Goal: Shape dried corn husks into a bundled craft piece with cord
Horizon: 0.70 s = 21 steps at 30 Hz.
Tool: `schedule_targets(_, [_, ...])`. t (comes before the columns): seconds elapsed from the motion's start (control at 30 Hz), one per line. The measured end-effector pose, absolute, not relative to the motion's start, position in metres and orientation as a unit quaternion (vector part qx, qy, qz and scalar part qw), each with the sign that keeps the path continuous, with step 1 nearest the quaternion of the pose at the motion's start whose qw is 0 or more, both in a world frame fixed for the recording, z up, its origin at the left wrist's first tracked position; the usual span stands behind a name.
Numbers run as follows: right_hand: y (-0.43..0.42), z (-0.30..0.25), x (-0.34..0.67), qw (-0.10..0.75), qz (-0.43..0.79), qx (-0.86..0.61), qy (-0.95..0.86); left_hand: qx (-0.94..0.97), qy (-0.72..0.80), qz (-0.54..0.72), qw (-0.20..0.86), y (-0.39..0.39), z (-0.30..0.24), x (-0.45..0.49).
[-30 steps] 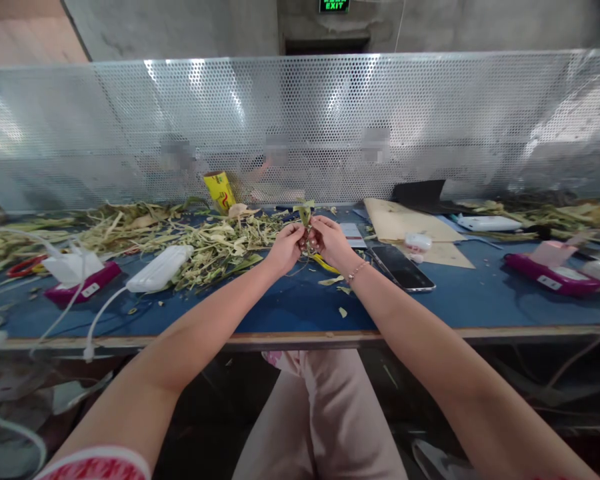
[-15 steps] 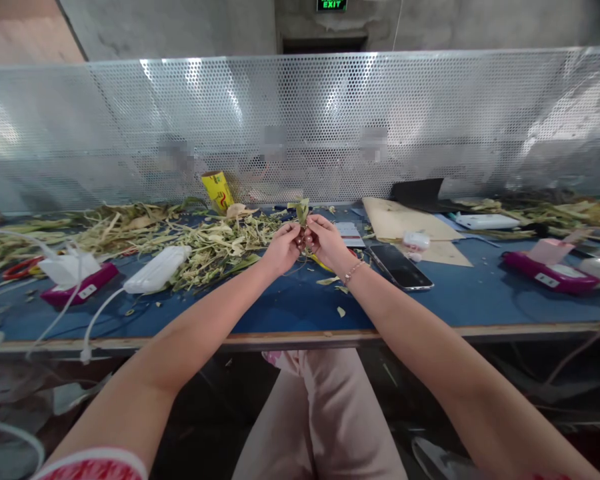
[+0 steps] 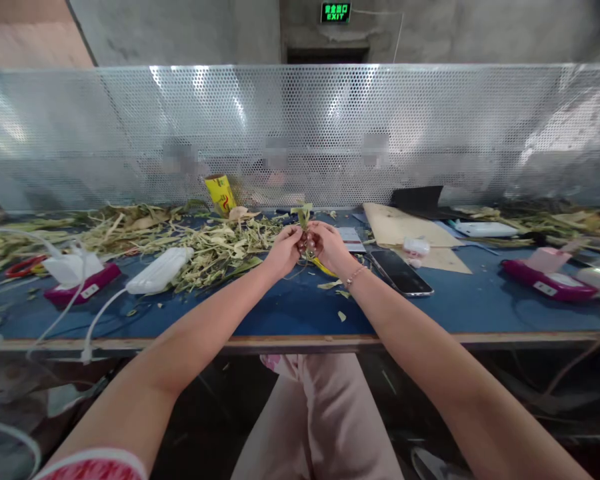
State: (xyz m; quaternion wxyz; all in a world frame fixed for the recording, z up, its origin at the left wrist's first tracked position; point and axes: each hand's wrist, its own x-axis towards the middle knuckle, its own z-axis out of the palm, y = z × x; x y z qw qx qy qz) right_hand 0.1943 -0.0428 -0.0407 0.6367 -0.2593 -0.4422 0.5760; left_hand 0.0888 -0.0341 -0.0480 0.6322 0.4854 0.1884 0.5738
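Observation:
My left hand and my right hand meet above the blue tabletop, fingers pinched together on a small plant sprig. Green leaves stick up above my fingers, and small dark round pieces show between my thumbs. A thin stem or thread hangs below my hands. A bracelet sits on my right wrist. A heap of green and pale leaf scraps lies just left of my hands.
A black phone lies right of my hands, with cardboard behind it. A white power bank with a cable and a magenta-based device sit left; another magenta device sits right. A perforated metal screen backs the table.
My hands stay together on the sprig, with only small finger shifts. The view has tipped slightly downward.

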Motion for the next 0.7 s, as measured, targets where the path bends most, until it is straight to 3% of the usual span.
schedule_targets(0.53, [-0.040, -0.045, 0.186, 0.659, 0.585, -0.270, -0.387, 0.475, 0.224, 0.592, 0.611, -0.032, -0.050, 0.091])
schedule_targets(0.7, [-0.033, -0.051, 0.186, 0.664, 0.483, -0.329, -0.466, 0.525, 0.199, 0.567, 0.603, -0.033, -0.053, 0.091])
